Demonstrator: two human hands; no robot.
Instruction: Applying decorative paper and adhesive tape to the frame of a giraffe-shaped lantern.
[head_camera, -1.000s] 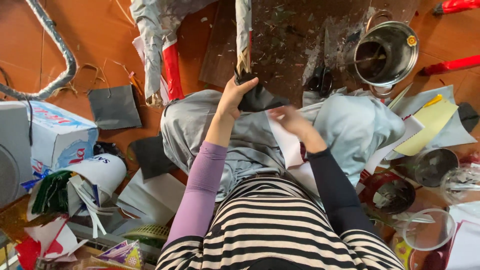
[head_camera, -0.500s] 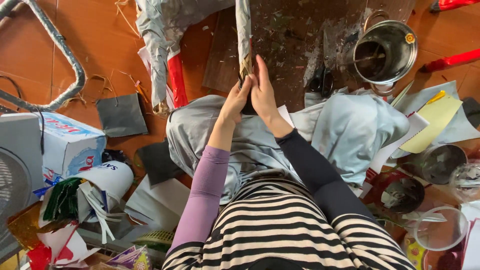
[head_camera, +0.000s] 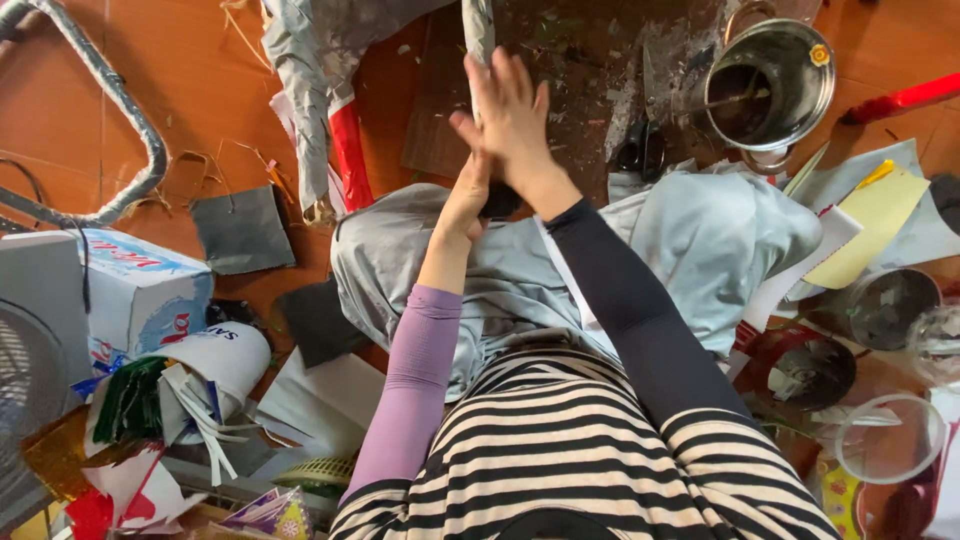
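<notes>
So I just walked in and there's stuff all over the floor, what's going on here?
A person sits on the floor, both hands on a paper-wrapped rod. The right hand lies flat against it, and the left hand grips lower down. A metal pot and scissors sit nearby among paper scraps.

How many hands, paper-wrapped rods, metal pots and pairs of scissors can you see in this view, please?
Hands: 2, the left hand and right hand, both at the same rod
Paper-wrapped rods: 1
Metal pots: 1
Pairs of scissors: 1
Total: 5
</notes>
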